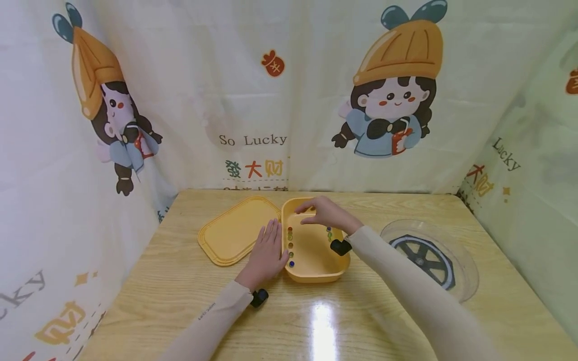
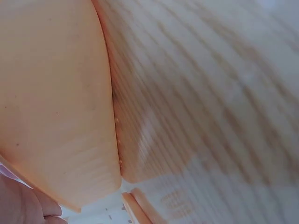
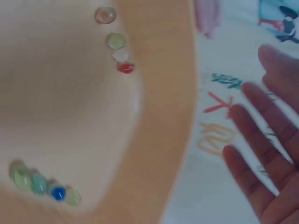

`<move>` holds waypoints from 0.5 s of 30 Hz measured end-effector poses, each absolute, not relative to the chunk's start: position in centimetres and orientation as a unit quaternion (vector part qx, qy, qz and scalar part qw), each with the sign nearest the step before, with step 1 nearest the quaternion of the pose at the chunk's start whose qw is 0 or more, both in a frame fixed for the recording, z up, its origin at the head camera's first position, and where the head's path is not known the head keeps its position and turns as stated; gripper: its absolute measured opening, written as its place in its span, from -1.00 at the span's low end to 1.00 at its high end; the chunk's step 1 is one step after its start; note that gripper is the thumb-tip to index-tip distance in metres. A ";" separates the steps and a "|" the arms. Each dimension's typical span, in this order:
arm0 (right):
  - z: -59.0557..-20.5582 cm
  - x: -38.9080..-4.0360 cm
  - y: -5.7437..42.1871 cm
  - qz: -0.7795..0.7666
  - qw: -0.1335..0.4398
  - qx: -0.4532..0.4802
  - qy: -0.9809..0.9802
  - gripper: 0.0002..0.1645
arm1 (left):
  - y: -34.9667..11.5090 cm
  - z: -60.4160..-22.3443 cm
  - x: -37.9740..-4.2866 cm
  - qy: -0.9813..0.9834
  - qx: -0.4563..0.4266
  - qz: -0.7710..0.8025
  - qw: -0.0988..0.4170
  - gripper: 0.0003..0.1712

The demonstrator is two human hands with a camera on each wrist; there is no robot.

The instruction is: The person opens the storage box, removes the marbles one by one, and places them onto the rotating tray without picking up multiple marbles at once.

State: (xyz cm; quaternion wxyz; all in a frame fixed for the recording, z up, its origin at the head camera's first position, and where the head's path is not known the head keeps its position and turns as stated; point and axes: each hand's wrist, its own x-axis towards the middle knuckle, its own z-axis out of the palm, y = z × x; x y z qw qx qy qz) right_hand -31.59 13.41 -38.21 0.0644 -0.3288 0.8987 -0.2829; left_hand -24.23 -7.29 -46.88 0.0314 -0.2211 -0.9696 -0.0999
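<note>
A yellow-orange plastic box stands on the table with glass marbles inside. Along its left wall runs a row of several marbles, among them a blue marble at the near end. More marbles, including a blue one, line the right side. My left hand lies along the box's left rim with straight fingers. Above the far part of the box hovers my right hand, thumb and fingers apart. In the right wrist view, its spread fingers hold nothing.
Left of the box lies a matching flat lid, its edge close to the box. A clear round plastic piece with a dark spoked wheel pattern is on the right, partly behind my right sleeve. A printed curtain hangs behind the table.
</note>
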 end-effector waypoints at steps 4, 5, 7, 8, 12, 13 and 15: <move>-40.0 -33.5 12.6 -0.324 0.093 -0.343 0.877 -0.71 | -7.3 -46.9 -24.1 -0.970 -0.220 -0.098 0.033 -0.17; -40.5 -33.9 12.5 -0.330 0.099 -0.341 0.875 -0.72 | -7.3 -46.8 -24.1 -0.970 -0.221 -0.098 0.034 -0.17; -41.3 -34.5 12.2 -0.337 0.108 -0.338 0.872 -0.73 | -7.3 -46.8 -24.0 -0.969 -0.222 -0.101 0.036 -0.18; -41.6 -34.8 12.1 -0.343 0.113 -0.333 0.871 -0.74 | -7.3 -46.8 -24.0 -0.969 -0.222 -0.100 0.037 -0.18; -42.8 -35.6 11.7 -0.343 0.119 -0.328 0.872 -0.77 | -7.4 -46.8 -23.9 -0.970 -0.218 -0.101 0.043 -0.19; -43.1 -35.8 11.6 -0.342 0.119 -0.326 0.873 -0.78 | -7.4 -46.8 -23.9 -0.970 -0.216 -0.103 0.044 -0.19; -43.6 -36.0 11.4 -0.340 0.120 -0.324 0.875 -0.80 | -7.4 -46.9 -23.9 -0.969 -0.216 -0.106 0.048 -0.19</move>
